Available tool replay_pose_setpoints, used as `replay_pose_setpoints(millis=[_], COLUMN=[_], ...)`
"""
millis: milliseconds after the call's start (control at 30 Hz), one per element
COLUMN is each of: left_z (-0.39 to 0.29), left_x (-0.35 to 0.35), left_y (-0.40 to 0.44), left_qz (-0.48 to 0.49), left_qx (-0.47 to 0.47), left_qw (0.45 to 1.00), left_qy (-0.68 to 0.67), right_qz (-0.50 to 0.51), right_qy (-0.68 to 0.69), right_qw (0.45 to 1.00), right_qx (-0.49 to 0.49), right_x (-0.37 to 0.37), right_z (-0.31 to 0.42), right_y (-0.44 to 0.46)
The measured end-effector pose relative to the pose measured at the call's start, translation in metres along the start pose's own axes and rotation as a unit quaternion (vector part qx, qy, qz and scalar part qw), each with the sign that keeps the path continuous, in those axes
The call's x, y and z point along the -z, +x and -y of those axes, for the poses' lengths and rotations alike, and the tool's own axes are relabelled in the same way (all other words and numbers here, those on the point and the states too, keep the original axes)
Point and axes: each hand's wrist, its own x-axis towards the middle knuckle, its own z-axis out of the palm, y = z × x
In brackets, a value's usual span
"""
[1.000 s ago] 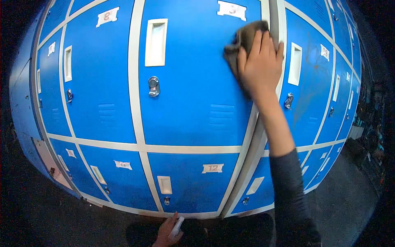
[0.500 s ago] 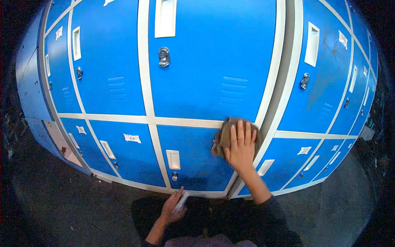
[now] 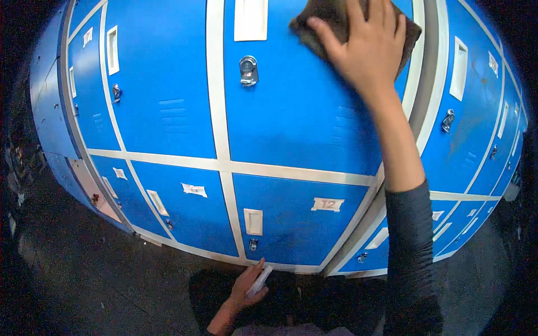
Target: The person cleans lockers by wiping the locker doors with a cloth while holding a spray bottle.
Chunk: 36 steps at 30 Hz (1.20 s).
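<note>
My right hand (image 3: pixel 370 59) presses a dark brown cloth (image 3: pixel 322 23) against the upper part of a large blue locker door (image 3: pixel 297 117), its fingers spread over the cloth. The forearm passes in front of the door's right side and hides part of the vent slots. Low down, my left hand (image 3: pixel 242 291) is closed around a pale, translucent object (image 3: pixel 260 281) whose kind I cannot make out. Its index finger points up near the bottom edge of the lower locker door (image 3: pixel 291 229), which bears a paper label (image 3: pixel 328 204) reading 12.
More blue lockers with white frames stand to both sides, with recessed white handles (image 3: pixel 255 222) and metal latches (image 3: pixel 248 71). A narrow gap (image 3: pixel 428 73) separates the two locker units. Dark floor (image 3: pixel 140 280) lies in front.
My right hand has moved the cloth up from the lower door's top right corner to the upper door, uncovering the 12 label. The left hand still holds the pale object; the view has shifted slightly.
</note>
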Motion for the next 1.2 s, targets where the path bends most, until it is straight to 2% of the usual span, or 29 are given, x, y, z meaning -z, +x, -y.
replay_pose_setpoints(millis=[67, 167, 300, 367, 400, 433, 467, 500, 533, 567, 600, 667, 700, 733, 800, 900, 1000, 1100, 1200], left_z=[0.000, 0.010, -0.007, -0.012, -0.015, -0.020, -0.023, -0.020, -0.012, -0.008, -0.010, -0.016, -0.026, -0.028, -0.032, -0.034, -0.024, -0.024, -0.047], left_x=[-0.001, -0.013, -0.009, -0.009, -0.007, -0.005, -0.003, -0.006, -0.012, -0.015, -0.015, -0.019, -0.018, -0.018, -0.023, -0.031, -0.042, -0.052, -0.056], left_y=[-0.001, -0.001, 0.001, -0.002, -0.004, -0.006, -0.008, -0.009, -0.012, -0.014, -0.012, -0.003, 0.003, 0.006, 0.011, 0.019, 0.020, 0.028, 0.048], left_qz=[0.003, 0.012, 0.027, 0.031, 0.020, 0.009, -0.002, 0.020, 0.040, 0.060, 0.047, 0.021, 0.069, 0.061, 0.052, 0.110, 0.101, 0.087, 0.044], left_qx=[-0.003, -0.005, 0.025, 0.029, 0.010, -0.010, -0.031, -0.015, 0.000, 0.017, 0.011, -0.003, 0.060, 0.039, -0.003, 0.064, 0.008, 0.055, 0.001], left_qw=[1.000, 0.998, 0.998, 0.996, 0.997, 0.998, 0.998, 0.996, 0.993, 0.988, 0.990, 0.993, 0.988, 0.989, 0.991, 0.980, 0.979, 0.966, 0.977], left_qy=[-0.013, 0.062, 0.053, 0.073, 0.068, 0.064, 0.062, 0.088, 0.115, 0.142, 0.133, 0.118, 0.126, 0.125, 0.124, 0.155, 0.176, 0.237, 0.209], right_qz=[0.060, 0.095, 0.208, 0.290, 0.326, 0.359, 0.414, 0.453, 0.433, 0.466, 0.498, 0.444, 0.392, 0.339, 0.324, 0.329, 0.347, 0.369, 0.394], right_qy=[0.019, 0.126, 0.241, 0.348, 0.397, 0.441, 0.513, 0.566, 0.609, 0.582, 0.556, 0.496, 0.496, 0.488, 0.487, 0.495, 0.507, 0.519, 0.534], right_qw=[0.998, 0.986, 0.942, 0.890, 0.857, 0.814, 0.706, 0.571, 0.458, 0.340, 0.295, 0.235, 0.166, 0.091, 0.068, 0.054, 0.033, 0.014, 0.006], right_qx=[0.023, 0.052, 0.102, 0.046, -0.038, -0.121, -0.258, -0.384, -0.481, -0.573, -0.596, -0.708, -0.757, -0.799, -0.808, -0.802, -0.788, -0.771, -0.748], right_x=[0.012, 0.019, 0.052, 0.083, 0.102, 0.123, 0.144, 0.164, 0.182, 0.197, 0.210, 0.249, 0.269, 0.291, 0.307, 0.313, 0.307, 0.282, 0.254], right_z=[0.013, 0.031, 0.050, 0.051, 0.054, 0.058, 0.060, 0.062, 0.064, 0.063, 0.056, 0.060, 0.050, 0.038, 0.014, -0.019, -0.033, -0.038, -0.041], right_y=[-0.022, -0.074, -0.152, -0.185, -0.201, -0.218, -0.238, -0.260, -0.288, -0.320, -0.386, -0.493, -0.461, -0.427, -0.427, -0.447, -0.467, -0.479, -0.481])
